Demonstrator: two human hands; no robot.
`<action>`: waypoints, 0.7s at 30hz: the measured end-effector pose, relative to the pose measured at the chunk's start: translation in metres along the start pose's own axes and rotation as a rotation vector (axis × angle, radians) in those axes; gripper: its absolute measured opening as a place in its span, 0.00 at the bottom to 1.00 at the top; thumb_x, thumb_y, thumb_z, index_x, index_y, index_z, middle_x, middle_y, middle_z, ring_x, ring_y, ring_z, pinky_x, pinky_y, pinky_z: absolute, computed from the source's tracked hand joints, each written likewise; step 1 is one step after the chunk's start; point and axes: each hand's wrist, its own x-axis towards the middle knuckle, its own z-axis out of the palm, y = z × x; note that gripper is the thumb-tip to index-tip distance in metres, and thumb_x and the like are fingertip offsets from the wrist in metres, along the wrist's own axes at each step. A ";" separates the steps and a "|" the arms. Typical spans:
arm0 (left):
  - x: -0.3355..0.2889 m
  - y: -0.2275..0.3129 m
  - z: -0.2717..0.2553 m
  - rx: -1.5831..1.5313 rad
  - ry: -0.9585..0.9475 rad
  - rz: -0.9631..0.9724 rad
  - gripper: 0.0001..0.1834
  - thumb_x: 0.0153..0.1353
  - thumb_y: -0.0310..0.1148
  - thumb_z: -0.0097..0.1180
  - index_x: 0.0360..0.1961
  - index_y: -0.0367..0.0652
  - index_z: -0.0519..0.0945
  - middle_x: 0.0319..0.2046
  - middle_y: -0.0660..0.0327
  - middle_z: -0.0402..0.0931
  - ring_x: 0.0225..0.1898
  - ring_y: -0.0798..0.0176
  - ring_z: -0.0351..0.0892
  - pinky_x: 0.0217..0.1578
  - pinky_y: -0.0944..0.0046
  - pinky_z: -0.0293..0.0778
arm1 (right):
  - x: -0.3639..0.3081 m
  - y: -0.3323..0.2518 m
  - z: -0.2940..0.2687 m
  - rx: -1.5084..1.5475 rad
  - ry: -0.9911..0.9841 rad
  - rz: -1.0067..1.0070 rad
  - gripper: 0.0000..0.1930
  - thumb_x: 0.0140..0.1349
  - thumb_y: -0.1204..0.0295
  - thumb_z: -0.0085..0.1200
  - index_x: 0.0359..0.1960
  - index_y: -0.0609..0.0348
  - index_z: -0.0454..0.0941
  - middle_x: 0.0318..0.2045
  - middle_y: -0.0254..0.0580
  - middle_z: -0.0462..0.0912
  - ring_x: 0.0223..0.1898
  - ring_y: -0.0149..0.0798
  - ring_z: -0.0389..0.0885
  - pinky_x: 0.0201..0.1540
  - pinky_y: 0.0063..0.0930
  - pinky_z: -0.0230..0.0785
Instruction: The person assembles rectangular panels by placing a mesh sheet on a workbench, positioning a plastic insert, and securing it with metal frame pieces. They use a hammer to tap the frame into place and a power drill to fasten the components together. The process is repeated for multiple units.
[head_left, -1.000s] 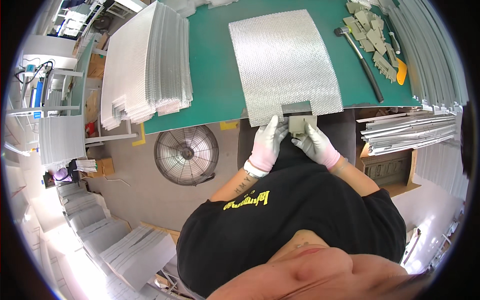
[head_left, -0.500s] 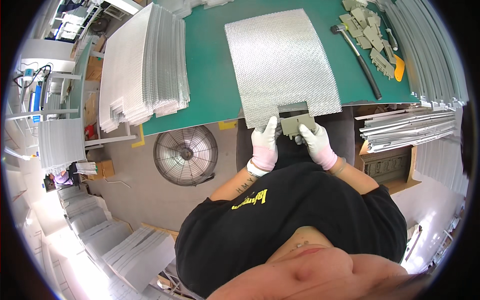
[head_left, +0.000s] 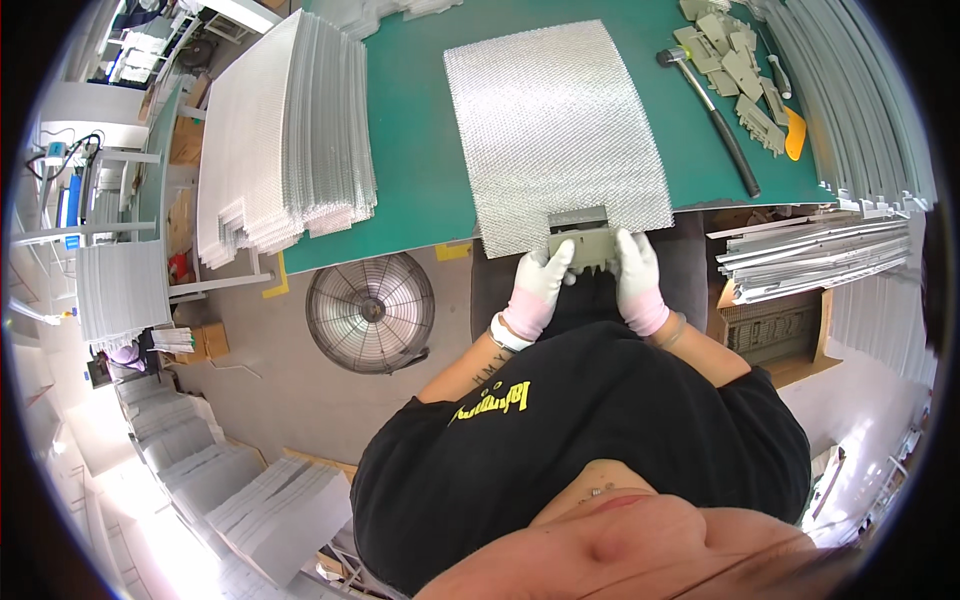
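A silvery mesh sheet (head_left: pixel 555 120) lies on the green table, its notched near end jutting past the front edge. At that notch is a grey-green plastic plate (head_left: pixel 588 248) with small teeth on its near side, tilted so that it looks narrow. My left hand (head_left: pixel 538 285), in a white glove with a pink cuff, is closed on the plate's left part, thumb on top. My right hand (head_left: pixel 640 280), gloved alike, is closed at the plate's right end, touching the sheet's right tab. Some of its fingers are hidden.
A tall stack of mesh sheets (head_left: pixel 270 130) stands at the left. To the right lie a hammer (head_left: pixel 725 135), a screwdriver (head_left: pixel 780 75), a yellow-orange piece (head_left: pixel 795 133) and several plastic plates (head_left: pixel 740 70). Metal strips (head_left: pixel 815 255) are beside my right arm; a floor fan (head_left: pixel 370 310) is at left.
The plate has tilted and moved up to the sheet's notch. My left hand has shifted onto the plate; my right has moved to its right end. The sheet has slid slightly left.
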 end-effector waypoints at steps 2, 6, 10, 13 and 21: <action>0.002 0.004 -0.005 0.052 -0.027 -0.078 0.18 0.74 0.44 0.57 0.47 0.38 0.84 0.32 0.65 0.82 0.28 0.76 0.73 0.31 0.74 0.69 | 0.003 -0.007 -0.003 -0.094 0.018 -0.022 0.12 0.74 0.64 0.57 0.41 0.63 0.79 0.33 0.34 0.84 0.35 0.25 0.80 0.39 0.21 0.72; 0.005 0.003 -0.014 0.014 -0.065 -0.079 0.17 0.76 0.43 0.55 0.47 0.38 0.83 0.31 0.64 0.83 0.26 0.76 0.75 0.29 0.75 0.71 | 0.008 -0.012 -0.010 -0.210 0.015 0.023 0.12 0.73 0.65 0.58 0.37 0.62 0.82 0.31 0.34 0.85 0.32 0.24 0.80 0.37 0.21 0.71; 0.003 -0.008 -0.009 -0.152 -0.054 -0.075 0.21 0.77 0.45 0.52 0.53 0.36 0.80 0.39 0.61 0.85 0.35 0.72 0.83 0.38 0.72 0.79 | 0.010 -0.006 -0.015 -0.191 0.010 -0.021 0.12 0.73 0.65 0.58 0.37 0.62 0.81 0.29 0.34 0.84 0.31 0.25 0.79 0.34 0.21 0.71; -0.008 0.004 -0.005 -0.400 -0.177 -0.081 0.27 0.78 0.46 0.50 0.65 0.34 0.71 0.55 0.51 0.79 0.49 0.62 0.84 0.49 0.64 0.82 | 0.009 -0.001 -0.021 -0.277 -0.065 -0.076 0.13 0.72 0.63 0.59 0.39 0.63 0.81 0.30 0.35 0.84 0.30 0.26 0.78 0.34 0.22 0.71; 0.064 0.157 -0.020 1.084 -0.704 -0.187 0.31 0.70 0.50 0.58 0.68 0.45 0.75 0.68 0.47 0.71 0.67 0.52 0.72 0.64 0.51 0.72 | 0.021 0.013 -0.018 -0.345 -0.577 0.082 0.22 0.77 0.54 0.46 0.49 0.63 0.79 0.37 0.37 0.85 0.33 0.28 0.80 0.38 0.24 0.73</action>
